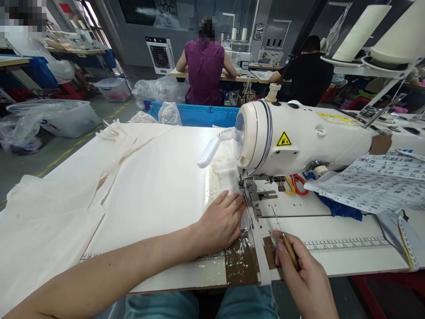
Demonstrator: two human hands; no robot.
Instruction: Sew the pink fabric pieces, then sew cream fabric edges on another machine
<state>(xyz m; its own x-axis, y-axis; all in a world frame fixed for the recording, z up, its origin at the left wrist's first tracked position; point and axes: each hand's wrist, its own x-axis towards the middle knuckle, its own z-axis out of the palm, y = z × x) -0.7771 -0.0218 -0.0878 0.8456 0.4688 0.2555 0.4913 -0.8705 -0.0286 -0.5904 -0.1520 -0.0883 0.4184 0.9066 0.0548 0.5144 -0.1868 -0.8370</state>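
Observation:
My left hand (223,219) lies palm down on the table just in front of the sewing machine (308,137), its fingers stretched toward the needle area and resting on white fabric. A narrow white strip (261,252) runs from the machine's foot toward the table's front edge, beside that hand. To the right of the strip, my right hand (303,270) is closed around the wooden handle of an awl (290,251), whose thin metal tip points up toward the machine's metal guide (257,208).
Cream fabric (53,221) covers the table's left side. Red-handled scissors (299,184), a blue cloth (338,207) and written papers (381,179) lie under and right of the machine. Thread cones (361,33) stand at upper right. A person in purple (205,66) sits ahead.

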